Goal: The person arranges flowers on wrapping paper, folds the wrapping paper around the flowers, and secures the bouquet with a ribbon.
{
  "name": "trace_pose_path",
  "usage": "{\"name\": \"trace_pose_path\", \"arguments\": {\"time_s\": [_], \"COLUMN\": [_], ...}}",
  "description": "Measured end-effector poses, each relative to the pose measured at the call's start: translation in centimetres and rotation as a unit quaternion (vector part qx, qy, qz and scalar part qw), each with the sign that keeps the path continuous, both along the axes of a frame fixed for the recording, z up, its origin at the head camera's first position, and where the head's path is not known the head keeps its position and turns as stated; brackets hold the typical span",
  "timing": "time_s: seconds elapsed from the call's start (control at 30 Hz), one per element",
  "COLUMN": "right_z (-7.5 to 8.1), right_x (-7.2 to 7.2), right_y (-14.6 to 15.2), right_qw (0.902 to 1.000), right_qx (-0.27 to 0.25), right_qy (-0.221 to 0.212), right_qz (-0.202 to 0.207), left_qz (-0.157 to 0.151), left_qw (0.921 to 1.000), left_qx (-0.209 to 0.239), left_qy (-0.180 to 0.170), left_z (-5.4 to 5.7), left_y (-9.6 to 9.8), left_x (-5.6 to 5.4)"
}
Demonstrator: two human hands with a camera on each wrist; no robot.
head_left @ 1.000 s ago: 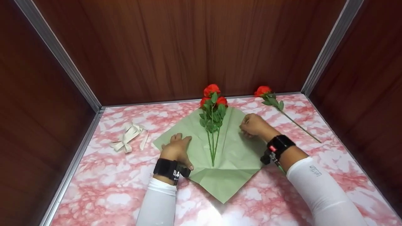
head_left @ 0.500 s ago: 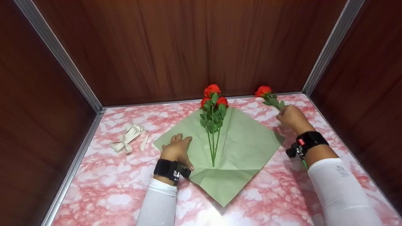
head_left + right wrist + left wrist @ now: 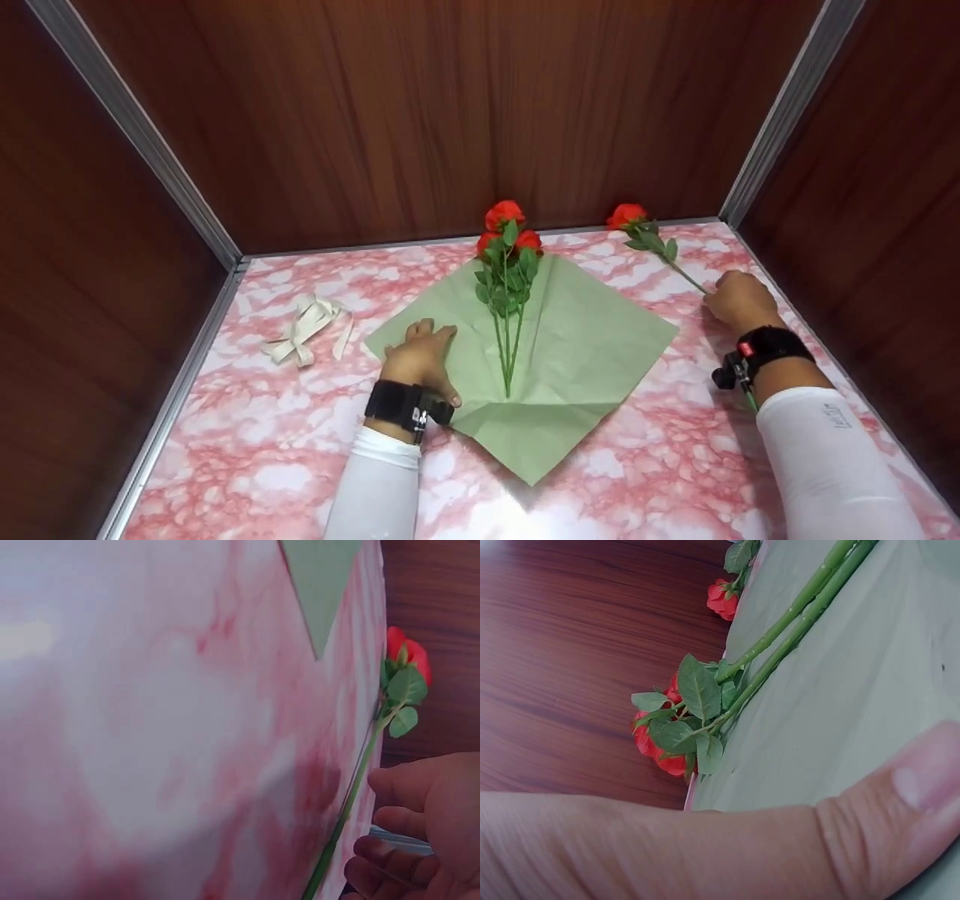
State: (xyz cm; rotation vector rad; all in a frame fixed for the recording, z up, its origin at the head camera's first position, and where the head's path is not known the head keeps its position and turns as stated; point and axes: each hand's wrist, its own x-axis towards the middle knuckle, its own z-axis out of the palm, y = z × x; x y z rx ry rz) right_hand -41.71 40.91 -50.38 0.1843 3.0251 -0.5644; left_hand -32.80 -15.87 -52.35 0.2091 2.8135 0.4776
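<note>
My left hand (image 3: 421, 361) rests on the left part of a green sheet of wrapping paper (image 3: 592, 337), fingers spread. Several red roses (image 3: 505, 215) lie together in the middle of the sheet, blooms past its far edge. In the left wrist view the thumb (image 3: 870, 817) lies over the paper, with the rose stems (image 3: 802, 622) beyond. My right hand (image 3: 742, 301) is over the lower stem of a single red rose (image 3: 626, 217) at the right. The right wrist view shows its fingers (image 3: 401, 821) loosely bent beside the stem (image 3: 352, 799), not closed round it.
A cream ribbon (image 3: 307, 330) lies in a loose heap at the left of the pink marbled table (image 3: 285, 450). Dark wood panels (image 3: 480, 112) with metal corner posts (image 3: 776, 112) stand at the back and both sides.
My right hand has left the right part of the paper, reached the single rose's stem near its leaves, then slid down along the stem. My left hand has stayed put.
</note>
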Motion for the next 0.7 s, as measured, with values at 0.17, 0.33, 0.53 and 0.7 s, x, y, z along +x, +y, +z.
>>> {"name": "trace_pose_path", "arguments": {"time_s": [0.17,0.33,0.53,0.7], "right_z": [-0.6,-1.0,-2.0,-1.5], "right_x": [0.1,-0.1,-0.9,0.0], "right_y": [0.5,0.9,1.7,0.9], "right_qw": [0.9999,0.9997,0.9996,0.9994], "right_qx": [0.01,0.015,0.016,0.027], "right_qy": [-0.003,-0.019,-0.023,-0.011], "right_qz": [0.002,0.002,0.006,0.017], "left_qz": [0.001,0.0,0.0,0.001], "left_qw": [1.0,1.0,1.0,1.0], "left_qx": [-0.001,0.003,0.005,0.004], "left_qy": [0.0,0.003,0.005,0.007], "left_z": [0.1,0.2,0.2,0.1], "left_y": [-0.1,0.0,0.0,0.0], "left_x": [0.0,0.1,0.1,0.1]}}
